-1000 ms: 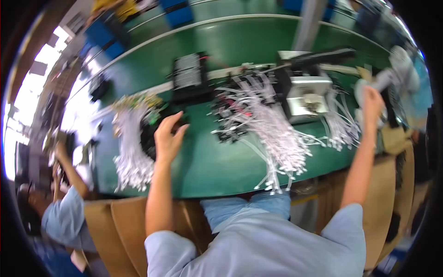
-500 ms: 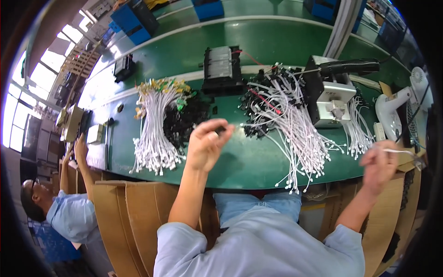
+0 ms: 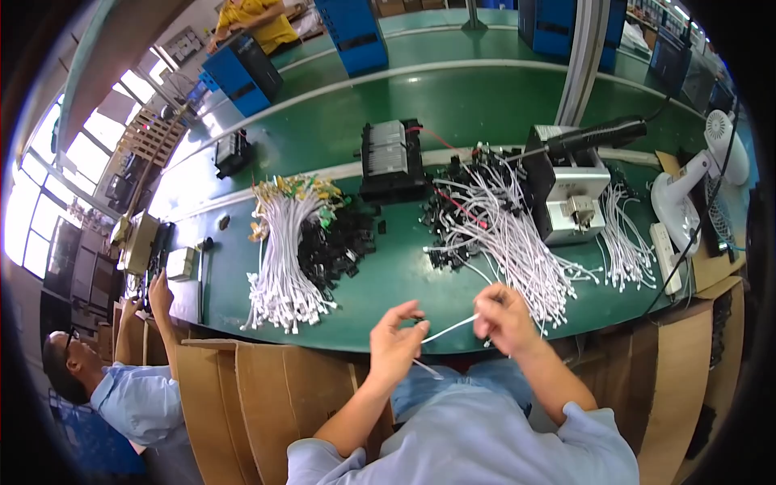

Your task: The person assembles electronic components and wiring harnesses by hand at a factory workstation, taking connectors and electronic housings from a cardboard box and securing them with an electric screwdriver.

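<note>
Near the table's front edge, a short white cable (image 3: 449, 329) is stretched between my two hands. My left hand (image 3: 394, 346) pinches one part of it, and a loose end hangs below the fingers. Something dark shows at those fingertips, too small to make out. My right hand (image 3: 504, 318) has thumb and fingers closed on the other part. Just beyond that hand lies a large bundle of white cables (image 3: 517, 250) with black ends at the back. To the left are another white cable bundle (image 3: 280, 263) with yellow and green ends and a pile of small black parts (image 3: 335, 250).
A metal box device (image 3: 571, 190) stands behind the right bundle, with a black-handled tool (image 3: 602, 136) across it. A black-framed block (image 3: 390, 158) sits mid-table. At right are a white fan (image 3: 679, 206) and power strip (image 3: 665, 257). A co-worker (image 3: 129, 388) works at left.
My right hand has come in from the far right, and my left hand has dropped toward me. Both now hold the cable between them. The view has shifted upward slightly.
</note>
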Tool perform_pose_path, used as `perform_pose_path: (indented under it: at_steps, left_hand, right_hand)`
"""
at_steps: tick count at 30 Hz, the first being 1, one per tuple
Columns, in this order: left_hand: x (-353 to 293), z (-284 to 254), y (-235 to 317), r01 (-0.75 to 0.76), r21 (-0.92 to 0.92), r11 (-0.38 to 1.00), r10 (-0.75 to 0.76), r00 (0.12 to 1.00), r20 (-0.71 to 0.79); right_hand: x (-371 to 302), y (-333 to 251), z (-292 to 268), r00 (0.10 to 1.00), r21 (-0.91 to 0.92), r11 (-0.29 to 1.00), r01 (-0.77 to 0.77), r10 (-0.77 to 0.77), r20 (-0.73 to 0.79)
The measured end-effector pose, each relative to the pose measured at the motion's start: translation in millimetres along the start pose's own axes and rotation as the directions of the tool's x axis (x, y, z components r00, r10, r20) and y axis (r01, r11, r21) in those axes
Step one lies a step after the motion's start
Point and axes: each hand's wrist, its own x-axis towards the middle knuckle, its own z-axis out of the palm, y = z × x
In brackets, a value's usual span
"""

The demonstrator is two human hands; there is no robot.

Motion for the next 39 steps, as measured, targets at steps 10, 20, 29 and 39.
perform_pose_path:
  at_steps: [10,20,29,39]
  left_hand:
    - [3,-52,-31,-0.198,0.159,0.967,0.235,0.936,-0.262]
    - [25,-54,-29,-0.585,-0.202,0.785,0.618,0.756,0.213]
    - [49,-36,-26,-0.505,0.021,0.863,0.481,0.834,0.271]
    - [83,-24,-32,-0.569,0.306,0.763,0.435,0.802,0.409]
  right_hand:
    - [35,-17,-5,0.971,-0.56,0.828,-0.036,0.161,0.175]
    - [33,14,-9,0.999,-0.403,0.914,-0.045,0.042,-0.015]
    - [40,31,-14,0.996,-0.279,0.958,-0.059,0.038,-0.082]
    - [52,12,-23,0.801,-0.776,-0.316,0.546,-0.076,0.594]
